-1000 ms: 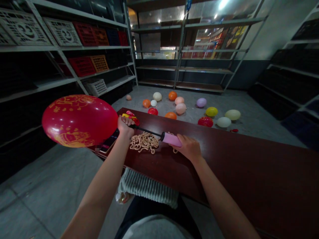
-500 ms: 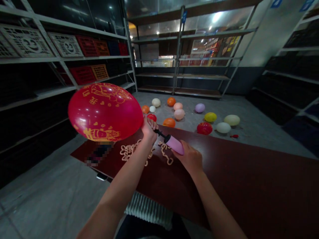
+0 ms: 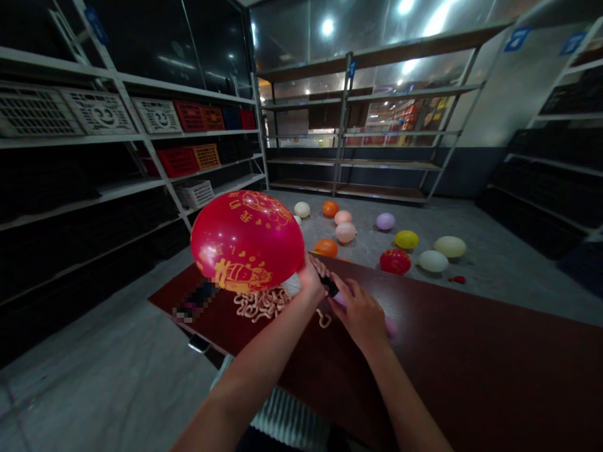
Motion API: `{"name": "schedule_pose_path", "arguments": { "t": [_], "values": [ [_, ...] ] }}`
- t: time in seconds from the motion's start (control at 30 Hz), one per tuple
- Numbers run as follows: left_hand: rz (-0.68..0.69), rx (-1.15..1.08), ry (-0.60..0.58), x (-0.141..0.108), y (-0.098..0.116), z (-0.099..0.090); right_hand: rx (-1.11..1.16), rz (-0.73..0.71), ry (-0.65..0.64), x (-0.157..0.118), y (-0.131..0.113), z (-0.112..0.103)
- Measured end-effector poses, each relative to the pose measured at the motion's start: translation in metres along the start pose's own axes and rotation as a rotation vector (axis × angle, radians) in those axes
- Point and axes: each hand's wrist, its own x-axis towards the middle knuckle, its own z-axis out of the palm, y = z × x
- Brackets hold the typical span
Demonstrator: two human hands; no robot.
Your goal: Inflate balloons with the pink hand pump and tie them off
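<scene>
A large inflated red balloon [image 3: 247, 242] with gold drawings and characters lies to the left of my hands, above the table. My left hand [image 3: 313, 277] is closed round its neck, where the balloon meets the pump's nozzle; the nozzle itself is hidden. My right hand [image 3: 362, 314] grips a pink hand balloon pump [image 3: 391, 326], whose pink end sticks out beyond the wrist side. Between the two hands shows the pump's black part. Under the balloon, a heap of tan uninflated long balloons [image 3: 264, 303] rests on the table, with a loose one near my right hand.
The dark red-brown table [image 3: 452, 339] extends to the right. A dark, pixelated object [image 3: 198, 300] lies at its left end. Several balloons, among them a yellow balloon [image 3: 406, 239], are on the floor behind. Metal shelves [image 3: 391, 164] line the back, and crates [image 3: 160, 115] fill the left shelving.
My right hand has come closer to my left, and the black rod between them shows less. Balloon and hands sit further right and lower in view; the camera has also shifted.
</scene>
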Motion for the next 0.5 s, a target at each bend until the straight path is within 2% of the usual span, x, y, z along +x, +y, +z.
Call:
{"name": "schedule_pose_path", "arguments": {
  "t": [0.13, 0.27, 0.37, 0.5],
  "values": [
    [-0.018, 0.039, -0.004, -0.007, 0.015, -0.014, 0.001, -0.080, -0.041, -0.002, -0.009, -0.001],
    [0.000, 0.085, -0.020, -0.002, 0.044, -0.037, -0.017, -0.158, -0.049, -0.003, -0.020, 0.002],
    [0.077, 0.134, -0.023, 0.011, 0.080, -0.064, -0.077, -0.212, -0.048, -0.005, -0.019, 0.005],
    [0.089, 0.180, -0.052, 0.031, 0.140, -0.110, -0.086, -0.257, -0.092, 0.002, -0.014, 0.009]
  ]
}}
